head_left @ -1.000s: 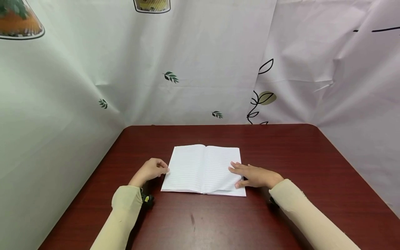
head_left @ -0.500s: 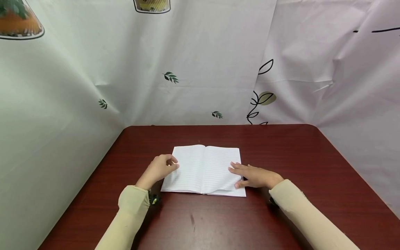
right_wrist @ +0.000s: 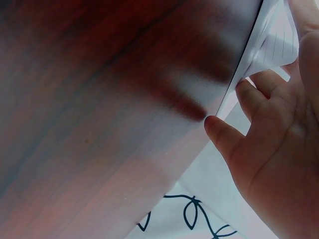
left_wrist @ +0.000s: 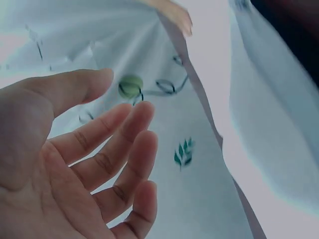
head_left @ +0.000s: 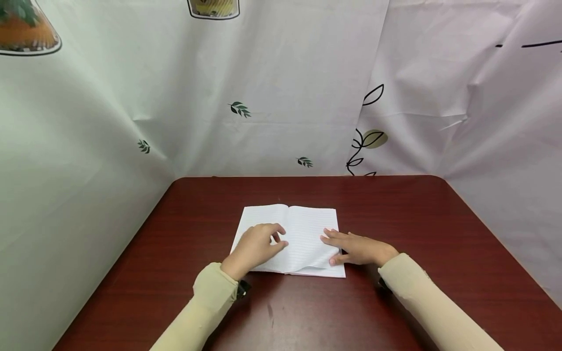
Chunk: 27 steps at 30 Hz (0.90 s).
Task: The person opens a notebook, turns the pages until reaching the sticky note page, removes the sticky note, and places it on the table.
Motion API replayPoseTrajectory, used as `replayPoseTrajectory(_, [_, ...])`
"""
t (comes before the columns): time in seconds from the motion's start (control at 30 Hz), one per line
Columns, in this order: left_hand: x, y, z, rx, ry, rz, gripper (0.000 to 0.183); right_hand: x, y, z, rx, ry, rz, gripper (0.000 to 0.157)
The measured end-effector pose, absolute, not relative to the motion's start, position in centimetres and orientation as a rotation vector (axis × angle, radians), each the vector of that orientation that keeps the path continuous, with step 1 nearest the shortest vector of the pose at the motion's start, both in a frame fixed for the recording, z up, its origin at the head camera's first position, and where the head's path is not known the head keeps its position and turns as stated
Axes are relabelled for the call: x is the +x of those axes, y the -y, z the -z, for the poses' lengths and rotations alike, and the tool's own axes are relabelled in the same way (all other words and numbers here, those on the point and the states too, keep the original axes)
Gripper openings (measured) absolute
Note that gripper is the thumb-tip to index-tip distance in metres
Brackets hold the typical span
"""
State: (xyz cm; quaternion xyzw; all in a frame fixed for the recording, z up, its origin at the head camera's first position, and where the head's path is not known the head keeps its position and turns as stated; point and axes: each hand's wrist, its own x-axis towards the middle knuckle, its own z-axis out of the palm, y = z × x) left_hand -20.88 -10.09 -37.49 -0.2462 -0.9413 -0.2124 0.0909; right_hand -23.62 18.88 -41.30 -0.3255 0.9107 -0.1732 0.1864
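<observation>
An open notebook [head_left: 303, 219] with ruled white pages lies on the dark red table [head_left: 386, 209]. Over its left page is my left hand [head_left: 256, 246], thumb and fingers loosely bent near the centre fold. Nothing sits between those fingers [left_wrist: 139, 119] in the left wrist view. My right hand [head_left: 362, 247] rests on the right page's outer edge with its fingers spread. Beneath it the lower corner of the top page is lifted and curls. In the right wrist view the right hand [right_wrist: 279, 134] touches the notebook's edge, where a bent page [right_wrist: 274, 52] shows.
A white cloth backdrop [head_left: 263, 136] with printed leaves hangs behind the table and along its sides. The table's far edge runs along the foot of the cloth. Dark straps show at both wrists below the light sleeves [head_left: 210, 297].
My left hand has moved right, from the notebook's left edge across the left page to near the fold. The right hand and the notebook have stayed in place.
</observation>
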Motion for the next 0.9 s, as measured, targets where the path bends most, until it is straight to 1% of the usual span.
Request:
replayPoseTrajectory(0.13, [-20.3,8.3,38.1,-0.878,2.749,0.51,0.026,-23.5,-18.8,41.2,-0.915,-2.572,0.487,0.072])
replayPoseTrajectory(0.27, [-20.0,6.8,38.7,-0.958,2.745,0.392,0.031,-23.5,-18.8,41.3,-0.918,-2.578,0.48,0.072])
replayPoseTrajectory(0.47, [-19.7,5.4,39.3,-1.007,2.76,0.325,0.033,-23.5,-18.9,41.3,-0.91,-2.579,0.474,0.071])
replayPoseTrajectory(0.77, [-19.7,4.2,40.2,-1.008,2.752,0.156,0.034,-23.4,-18.9,41.2,-0.911,-2.581,0.483,0.07])
replayPoseTrajectory(0.9, [-19.6,3.8,40.3,-1.011,2.738,0.091,0.031,-23.4,-18.9,41.3,-0.918,-2.589,0.481,0.069])
